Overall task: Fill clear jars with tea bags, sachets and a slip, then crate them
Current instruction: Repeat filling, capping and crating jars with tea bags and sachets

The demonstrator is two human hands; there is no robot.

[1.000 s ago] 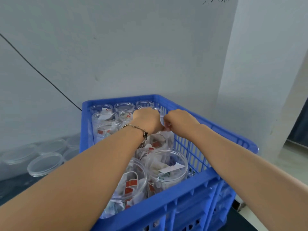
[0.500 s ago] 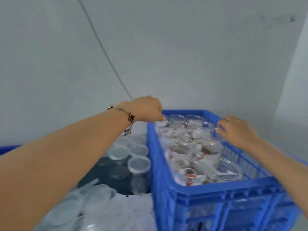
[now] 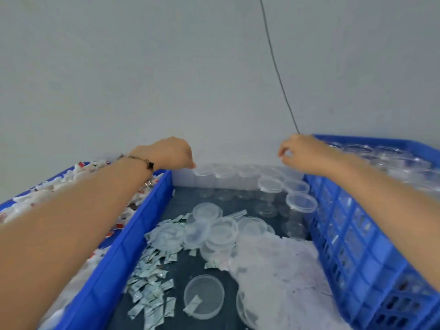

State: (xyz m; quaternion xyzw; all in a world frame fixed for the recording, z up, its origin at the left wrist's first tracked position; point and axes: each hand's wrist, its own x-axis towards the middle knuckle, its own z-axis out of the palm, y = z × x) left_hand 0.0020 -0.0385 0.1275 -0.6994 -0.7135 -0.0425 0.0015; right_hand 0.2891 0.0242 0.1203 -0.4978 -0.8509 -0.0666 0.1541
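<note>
My left hand [image 3: 170,153] hovers with fingers curled down, its fingertips right beside the rim of an empty clear jar [image 3: 202,171] in the back row; I see nothing in it. My right hand [image 3: 303,153] hangs in the air left of the blue crate [image 3: 357,222], fingers loosely curled, with nothing visible in them. The crate stands on the right and holds several filled jars [image 3: 392,160]. An open jar [image 3: 204,297] with one sachet inside stands near the front. Small sachets [image 3: 150,277] lie in a heap on the dark table.
A blue tray [image 3: 133,236] of tea bags [image 3: 59,184] sits on the left under my left forearm. Clear lids [image 3: 214,232] are piled mid-table, and a heap of white slips [image 3: 273,258] lies beside them. More empty jars [image 3: 301,202] stand along the crate. A thin cable [image 3: 278,75] runs down the wall.
My view has swung left from the crate to the table. Both hands left the crate: the left hand moved over to the empty jars, and the right hand came off the crate's rim.
</note>
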